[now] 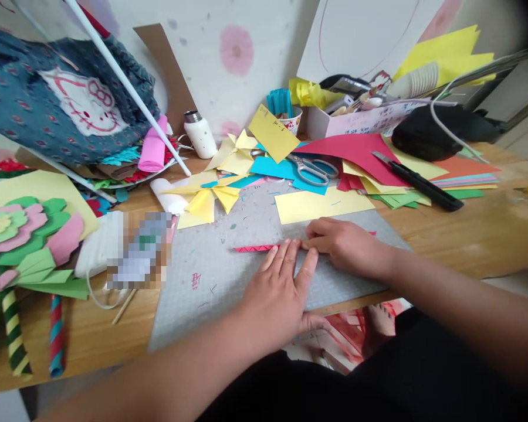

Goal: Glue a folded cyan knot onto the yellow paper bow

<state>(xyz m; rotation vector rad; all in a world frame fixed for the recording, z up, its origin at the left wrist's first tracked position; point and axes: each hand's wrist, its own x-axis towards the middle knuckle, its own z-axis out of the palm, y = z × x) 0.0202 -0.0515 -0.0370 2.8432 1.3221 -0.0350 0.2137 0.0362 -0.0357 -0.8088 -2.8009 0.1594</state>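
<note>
A narrow red strip of folded paper point(250, 249), with a zigzag pattern, lies across the grey cutting mat point(193, 316). My left hand point(277, 287) rests on it with the fingers stretched out and the thumb toward the right. Close beside the left fingertips, my right hand point(345, 246) has its fingers bent and pressed together on the strip. The middle of the strip is hidden under both hands; a small red end shows past the right knuckles. Just behind the hands is a pale yellow paper rectangle point(321, 205).
Scissors point(312, 170) and a black utility knife point(422, 184) lie among coloured papers at the back. A white bottle point(200, 135) stands near the wall. Paper flowers point(22, 234) and a white glue-gun-like object point(101, 243) with a cord occupy the left.
</note>
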